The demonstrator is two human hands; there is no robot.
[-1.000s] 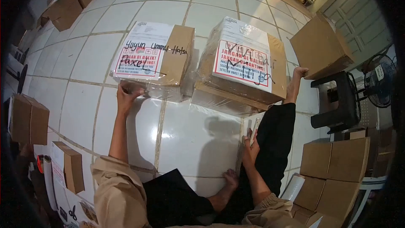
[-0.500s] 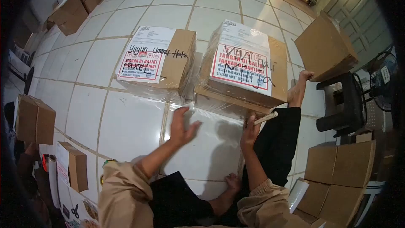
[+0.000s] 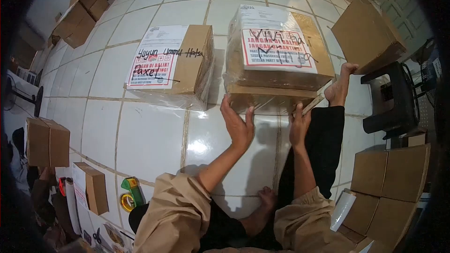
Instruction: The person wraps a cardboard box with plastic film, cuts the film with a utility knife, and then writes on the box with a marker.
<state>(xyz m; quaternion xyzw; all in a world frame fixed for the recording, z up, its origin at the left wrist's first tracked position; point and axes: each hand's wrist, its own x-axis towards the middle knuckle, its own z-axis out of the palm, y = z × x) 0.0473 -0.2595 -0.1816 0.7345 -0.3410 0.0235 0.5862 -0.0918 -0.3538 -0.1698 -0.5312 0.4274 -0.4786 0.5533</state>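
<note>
A large cardboard parcel (image 3: 274, 97), wrapped in clear film and looking like one box above another, stands ahead of me. Its white label (image 3: 276, 51) has red print and black handwriting. My left hand (image 3: 238, 125) reaches the lower near edge, fingers extended and thumb apart, holding nothing. At the lower right edge, my right hand (image 3: 300, 124) grips a thin pale tube (image 3: 314, 104), which slants up along the parcel's corner. Its palm side is partly hidden. Left of these stands a smaller film-wrapped parcel (image 3: 199, 61), also labelled.
A black stool (image 3: 391, 98) and brown box (image 3: 368, 37) stand right, above flattened cardboard (image 3: 389, 178). A green tape dispenser (image 3: 133, 191), small box (image 3: 97, 189), scissors (image 3: 97, 236) and white roll (image 3: 71, 206) lie lower left. My legs rest on the tiles.
My left hand has moved right and up to the large parcel. My right hand, still with the tube, has come up to its lower edge. The camera view has shifted.
</note>
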